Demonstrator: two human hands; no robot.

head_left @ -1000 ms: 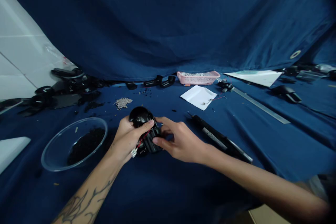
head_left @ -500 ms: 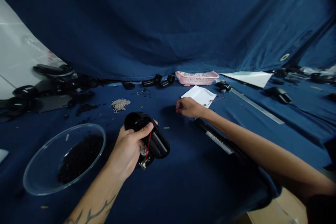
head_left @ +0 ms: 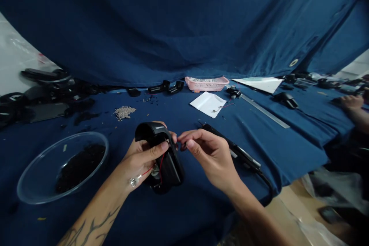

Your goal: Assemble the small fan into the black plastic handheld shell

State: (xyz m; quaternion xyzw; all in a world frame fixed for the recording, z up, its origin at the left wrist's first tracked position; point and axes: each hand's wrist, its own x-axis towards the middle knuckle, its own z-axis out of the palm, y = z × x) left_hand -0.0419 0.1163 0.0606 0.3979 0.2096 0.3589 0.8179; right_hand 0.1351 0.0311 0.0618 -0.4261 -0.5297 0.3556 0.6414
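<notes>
My left hand (head_left: 141, 161) is wrapped round a black plastic housing (head_left: 173, 163) with a curved, hollow top end, tilted toward me. Thin red wires (head_left: 162, 165) run from it to a small round metal part (head_left: 133, 182) hanging by my wrist. My right hand (head_left: 211, 153) is beside the housing's right side, thumb and fingertips pinched together. Whatever is between those fingertips is too small to make out. Behind the right hand lies a slim black corded tool (head_left: 245, 155), partly covered by that hand.
A clear bowl (head_left: 21, 184) with small black pieces stands at left. Farther back are a heap of small screws (head_left: 124, 112), a white sheet (head_left: 203, 103), a pink basket (head_left: 207, 83) and a metal ruler (head_left: 265, 111). Another person's hand (head_left: 353, 102) shows at far right.
My right hand has come back from near the white sheet to the housing's right side. The housing is turned more upright, and the wired metal part has swung left toward my wrist.
</notes>
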